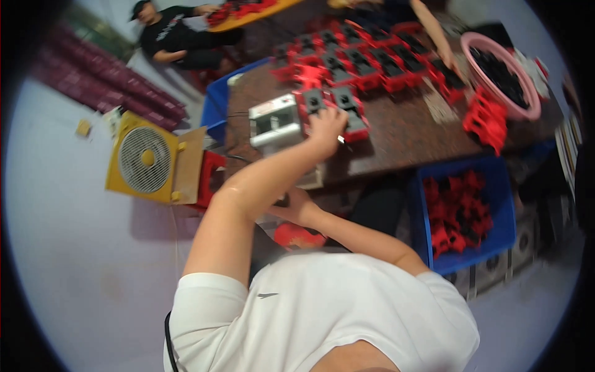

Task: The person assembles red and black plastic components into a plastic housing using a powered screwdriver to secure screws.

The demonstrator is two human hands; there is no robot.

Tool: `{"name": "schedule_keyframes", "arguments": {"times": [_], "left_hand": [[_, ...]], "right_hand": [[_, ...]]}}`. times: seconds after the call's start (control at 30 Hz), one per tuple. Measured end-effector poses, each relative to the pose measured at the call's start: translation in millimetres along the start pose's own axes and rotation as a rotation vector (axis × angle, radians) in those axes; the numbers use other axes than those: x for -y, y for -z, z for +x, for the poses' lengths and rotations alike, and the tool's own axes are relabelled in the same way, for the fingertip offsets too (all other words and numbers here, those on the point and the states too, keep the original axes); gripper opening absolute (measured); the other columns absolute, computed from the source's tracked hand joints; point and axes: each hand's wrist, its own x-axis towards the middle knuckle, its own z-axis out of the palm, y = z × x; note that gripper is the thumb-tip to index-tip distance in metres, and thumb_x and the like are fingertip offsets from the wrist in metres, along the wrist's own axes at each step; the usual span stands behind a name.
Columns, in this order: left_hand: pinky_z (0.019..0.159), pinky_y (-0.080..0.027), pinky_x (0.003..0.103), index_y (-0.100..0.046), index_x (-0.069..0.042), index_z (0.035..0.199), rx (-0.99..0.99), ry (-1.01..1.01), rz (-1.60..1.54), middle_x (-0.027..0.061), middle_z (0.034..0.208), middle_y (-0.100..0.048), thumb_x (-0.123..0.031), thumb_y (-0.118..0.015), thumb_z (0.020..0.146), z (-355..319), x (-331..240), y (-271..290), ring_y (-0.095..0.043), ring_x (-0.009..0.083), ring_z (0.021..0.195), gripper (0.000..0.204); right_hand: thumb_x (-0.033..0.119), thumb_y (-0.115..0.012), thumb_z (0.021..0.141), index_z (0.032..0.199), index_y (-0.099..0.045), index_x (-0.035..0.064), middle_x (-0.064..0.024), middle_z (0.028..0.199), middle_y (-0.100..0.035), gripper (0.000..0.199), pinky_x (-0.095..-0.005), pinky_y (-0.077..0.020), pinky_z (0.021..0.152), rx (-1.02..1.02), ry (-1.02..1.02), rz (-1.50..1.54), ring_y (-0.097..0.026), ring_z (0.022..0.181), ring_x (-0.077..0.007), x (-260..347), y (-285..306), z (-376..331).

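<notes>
My left hand (327, 129) reaches over the table, its fingers bent down onto a red-and-black plastic unit (348, 99), gripping its edge. Another such unit (313, 99) sits just left of it, partly under my fingers. Beside my left wrist stands a silver box-shaped device (291, 129) with a dark window. Below the table's front edge, my right hand (296, 208) is closed around a small dark object (282, 201), mostly hidden by the fingers. A small shiny piece (341, 139) shows at my left hand; its kind is unclear.
Rows of red-and-black units (359, 62) cover the far table (396, 124), where another person's hand (449, 59) works. A pink basin (530, 111) holds black parts. Red frames (486, 118) lie near it. A blue bin (505, 217) stands right, a yellow fan (145, 158) left.
</notes>
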Motion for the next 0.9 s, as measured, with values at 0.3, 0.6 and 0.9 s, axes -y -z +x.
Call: {"name": "schedule_keyframes", "arguments": {"times": [0.3, 0.6, 0.9], "left_hand": [[0.078, -0.04, 0.04, -0.041, -0.013, 0.133, -0.055, -0.085, -0.208, 0.0118, 0.115, -0.048, -0.008, -0.061, 0.075, -16.5, 7.2, -2.2, -0.048, 0.028, 0.105, 0.062], [0.085, -0.037, 0.043, -0.045, -0.009, 0.127, -0.179, -0.197, -0.315, 0.0135, 0.101, -0.054, -0.041, -0.071, 0.076, 5.6, -15.8, -4.3, -0.05, 0.0301, 0.099, 0.066], [0.072, -0.042, 0.042, -0.052, -0.006, 0.099, -0.233, -0.276, -0.374, 0.0125, 0.088, -0.053, -0.035, -0.071, 0.077, 9.1, -1.6, -15.5, -0.056, 0.0313, 0.085, 0.042]], "right_hand": [[0.03, -0.077, 0.076, 0.125, -0.048, 0.0014, -0.0173, 0.112, -0.061, 0.064, -0.036, -0.0462, 0.088, 0.101, 0.002, 0.058, -0.059, 0.106, -0.0279, -16.8, -11.9, 4.6], [0.03, -0.078, 0.075, 0.122, -0.051, 0.0013, -0.0175, 0.113, -0.062, 0.061, -0.036, -0.0471, 0.087, 0.038, -0.106, 0.092, -0.06, 0.105, -0.0269, -14.5, -3.2, 4.2], [0.028, -0.077, 0.071, 0.129, -0.048, 0.0041, -0.0188, 0.112, -0.063, 0.069, -0.0359, -0.0475, 0.089, -0.055, -0.056, 0.103, -0.062, 0.104, -0.0293, -13.0, -5.2, -2.6]]}}
